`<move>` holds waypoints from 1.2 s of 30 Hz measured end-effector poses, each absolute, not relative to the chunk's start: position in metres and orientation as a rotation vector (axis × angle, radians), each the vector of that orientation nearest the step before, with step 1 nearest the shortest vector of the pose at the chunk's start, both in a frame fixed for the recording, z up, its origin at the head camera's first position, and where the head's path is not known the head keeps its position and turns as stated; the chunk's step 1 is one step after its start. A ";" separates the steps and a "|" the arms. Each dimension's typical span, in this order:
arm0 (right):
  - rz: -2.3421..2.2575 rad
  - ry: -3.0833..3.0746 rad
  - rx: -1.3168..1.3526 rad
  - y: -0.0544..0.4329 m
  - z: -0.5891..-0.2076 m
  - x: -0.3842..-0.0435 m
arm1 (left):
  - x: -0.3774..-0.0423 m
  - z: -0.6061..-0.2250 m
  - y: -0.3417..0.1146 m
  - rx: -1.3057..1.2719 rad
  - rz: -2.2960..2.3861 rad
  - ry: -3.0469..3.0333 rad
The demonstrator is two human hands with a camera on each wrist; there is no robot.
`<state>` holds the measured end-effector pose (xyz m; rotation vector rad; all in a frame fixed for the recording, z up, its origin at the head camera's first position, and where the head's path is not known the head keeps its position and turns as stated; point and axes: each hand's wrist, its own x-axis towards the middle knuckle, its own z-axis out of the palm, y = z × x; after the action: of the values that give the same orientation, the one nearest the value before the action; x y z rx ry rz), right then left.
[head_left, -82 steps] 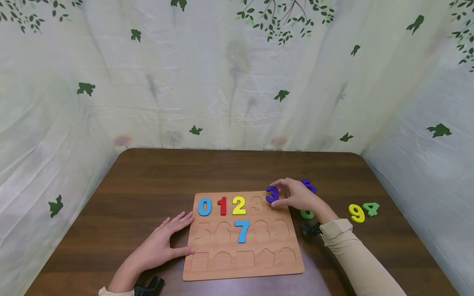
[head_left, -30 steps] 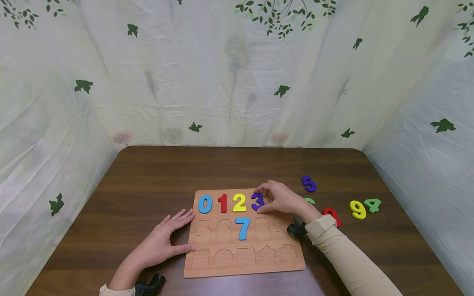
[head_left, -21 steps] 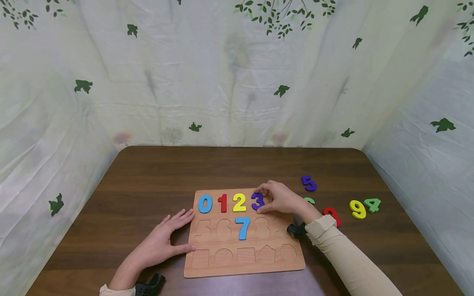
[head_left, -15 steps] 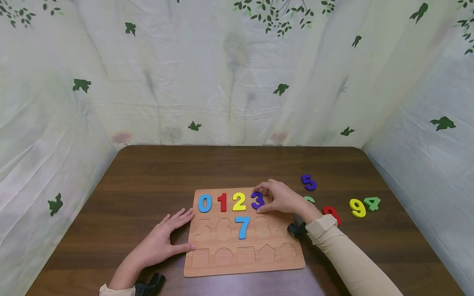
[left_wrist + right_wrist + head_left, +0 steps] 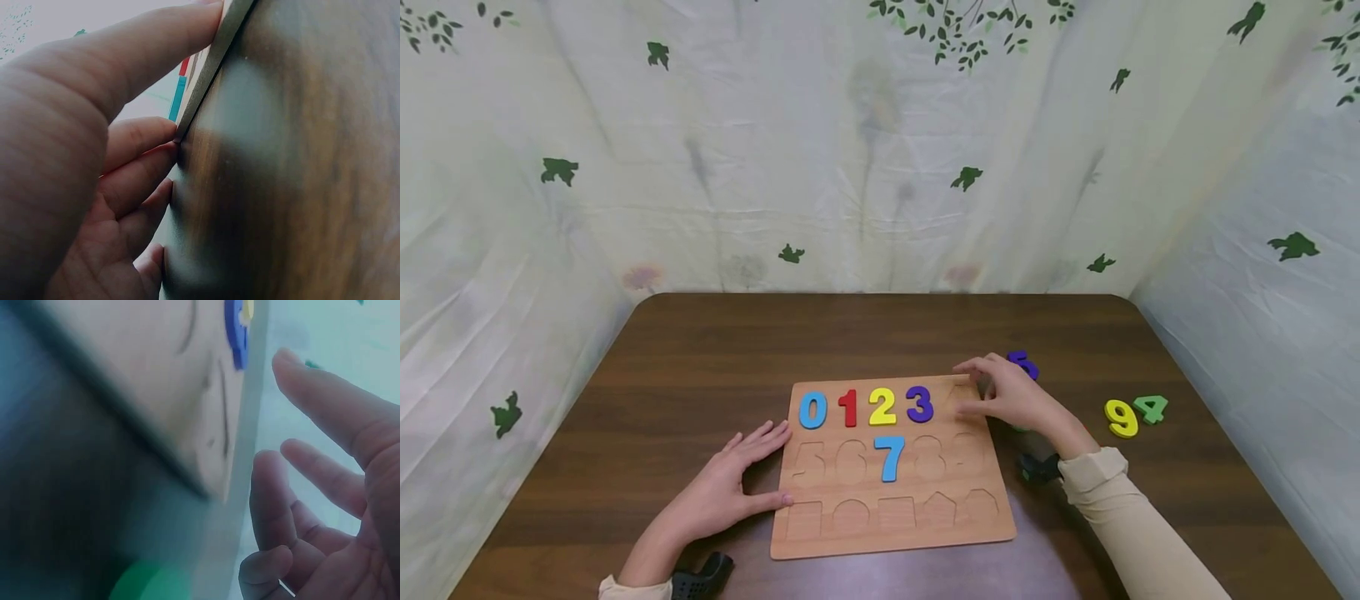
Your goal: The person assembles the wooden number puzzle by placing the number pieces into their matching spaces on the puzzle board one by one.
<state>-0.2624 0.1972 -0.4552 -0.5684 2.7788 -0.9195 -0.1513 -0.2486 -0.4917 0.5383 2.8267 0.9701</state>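
A wooden number puzzle board (image 5: 895, 533) lies on the table. In its top row sit a blue 0 (image 5: 803, 411), red 1 (image 5: 850, 408), yellow 2 (image 5: 887, 407) and purple 3 (image 5: 922, 403); a light-blue 7 (image 5: 891, 460) is in the middle row. My left hand (image 5: 722, 492) rests at the board's left edge, thumb on top and fingertips along the side. Over the board's upper right corner hovers my right hand (image 5: 1022, 398), fingers loosely bent with nothing between them. In the right wrist view the purple 3 (image 5: 234, 331) is apart from the fingertips.
Beyond the right hand lies a purple 5 (image 5: 1021, 360), partly covered. A yellow 9 (image 5: 1122, 419) and green 4 (image 5: 1150, 408) lie farther right. A green piece (image 5: 150, 584) shows low in the right wrist view. Leaf-printed cloth (image 5: 880, 167) hangs behind the table.
My right hand brought the purple 3 left into the top row, let go of it, and moved back right. My left hand has stayed at the board's edge.
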 end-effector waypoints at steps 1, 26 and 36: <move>-0.932 2.783 -0.554 0.204 -0.456 -0.261 | -0.151 -0.492 -0.249 0.541 0.970 2.826; -1.166 2.911 0.052 0.393 -0.470 -0.209 | -0.149 -0.490 -0.246 0.550 0.994 2.837; -1.239 2.943 0.298 0.442 -0.493 -0.196 | -0.148 -0.490 -0.247 0.535 0.990 2.840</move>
<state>-0.1962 0.4419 -0.4934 0.2984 2.9429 -1.2393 -0.1481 -0.2472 -0.4898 0.5354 2.8404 0.9898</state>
